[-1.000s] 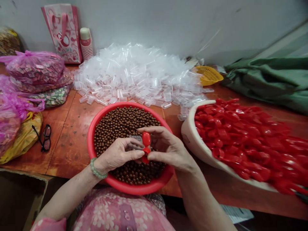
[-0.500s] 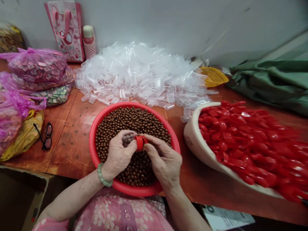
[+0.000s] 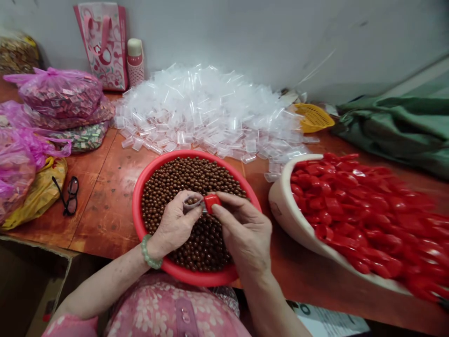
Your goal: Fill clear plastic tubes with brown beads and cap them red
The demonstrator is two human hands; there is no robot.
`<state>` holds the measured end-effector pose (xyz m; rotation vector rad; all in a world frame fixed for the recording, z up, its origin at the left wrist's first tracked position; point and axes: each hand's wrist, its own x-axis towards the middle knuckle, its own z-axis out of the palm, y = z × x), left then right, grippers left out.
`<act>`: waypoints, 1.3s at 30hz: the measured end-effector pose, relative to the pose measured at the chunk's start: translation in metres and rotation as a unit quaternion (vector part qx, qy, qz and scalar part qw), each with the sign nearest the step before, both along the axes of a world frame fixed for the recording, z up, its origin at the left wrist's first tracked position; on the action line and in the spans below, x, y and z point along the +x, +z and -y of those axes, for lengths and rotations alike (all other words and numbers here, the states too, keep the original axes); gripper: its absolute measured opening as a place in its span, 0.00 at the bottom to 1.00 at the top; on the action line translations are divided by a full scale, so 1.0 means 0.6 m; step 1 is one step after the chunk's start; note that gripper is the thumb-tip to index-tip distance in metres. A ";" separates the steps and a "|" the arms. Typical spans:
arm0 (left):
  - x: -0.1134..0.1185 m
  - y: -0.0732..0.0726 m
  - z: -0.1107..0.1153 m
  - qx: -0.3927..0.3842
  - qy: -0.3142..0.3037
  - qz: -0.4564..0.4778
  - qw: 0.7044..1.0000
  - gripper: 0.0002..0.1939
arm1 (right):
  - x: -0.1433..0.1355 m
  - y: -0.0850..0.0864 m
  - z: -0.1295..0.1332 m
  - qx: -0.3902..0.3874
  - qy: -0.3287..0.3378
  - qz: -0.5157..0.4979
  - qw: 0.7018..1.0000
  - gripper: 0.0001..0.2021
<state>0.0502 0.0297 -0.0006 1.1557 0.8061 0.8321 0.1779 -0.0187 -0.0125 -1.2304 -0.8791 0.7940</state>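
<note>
Both of my hands are above a red basin (image 3: 139, 174) full of shiny brown balls (image 3: 189, 175). My left hand (image 3: 177, 224) is closed around a small clear container (image 3: 193, 202) with brown balls inside it. The fingers of my right hand (image 3: 245, 229) pinch a red cap (image 3: 212, 203) at the container's right end. Whether the cap is fully on the container is too small to tell. To the right stands a white tub (image 3: 291, 224) heaped with red plastic pieces (image 3: 351, 206).
Behind the basin lies a heap of clear containers (image 3: 210, 112), with a yellow basket (image 3: 313, 118) at its right. Glasses (image 3: 72, 196), pink bags (image 3: 63, 93) and a yellow bag (image 3: 38, 194) lie left. A bottle (image 3: 135, 63), a gift bag (image 3: 105, 47) and green cloth (image 3: 396, 131) are farther back.
The red cap has shifted slightly right and turned, showing a smooth face. My right hand has moved a little right and changed its hold on the cap.
</note>
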 end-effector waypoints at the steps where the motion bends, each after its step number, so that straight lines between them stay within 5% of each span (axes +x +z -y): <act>1: -0.002 0.001 -0.001 -0.012 -0.032 0.000 0.999 0.05 | 0.007 0.007 -0.004 0.020 0.004 0.014 1.000 0.12; 5: -0.006 0.005 -0.004 -0.048 -0.126 0.034 0.990 0.05 | 0.026 0.037 -0.023 0.090 0.084 0.135 0.983 0.13; 9: -0.007 0.004 -0.004 -0.065 -0.156 0.036 0.985 0.13 | 0.027 0.047 -0.030 0.098 0.164 0.212 0.958 0.14; 16: -0.012 -0.004 -0.006 -0.036 -0.174 0.029 0.984 0.13 | 0.043 0.044 -0.028 0.074 0.177 0.251 0.949 0.10; 26: -0.013 -0.009 -0.005 -0.098 -0.229 0.028 0.968 0.18 | 0.051 0.029 -0.023 0.038 0.188 0.246 0.950 0.07; 30: -0.012 -0.015 -0.005 -0.146 -0.214 0.062 0.964 0.21 | 0.042 0.035 -0.014 0.065 0.223 0.344 0.910 0.12; 34: -0.010 -0.018 -0.010 -0.200 -0.183 0.107 0.957 0.24 | 0.027 0.041 -0.010 0.059 0.236 0.480 0.843 0.33; 39: -0.015 -0.014 -0.015 -0.228 -0.190 0.137 0.945 0.23 | 0.018 0.030 -0.013 0.090 0.191 0.545 0.811 0.34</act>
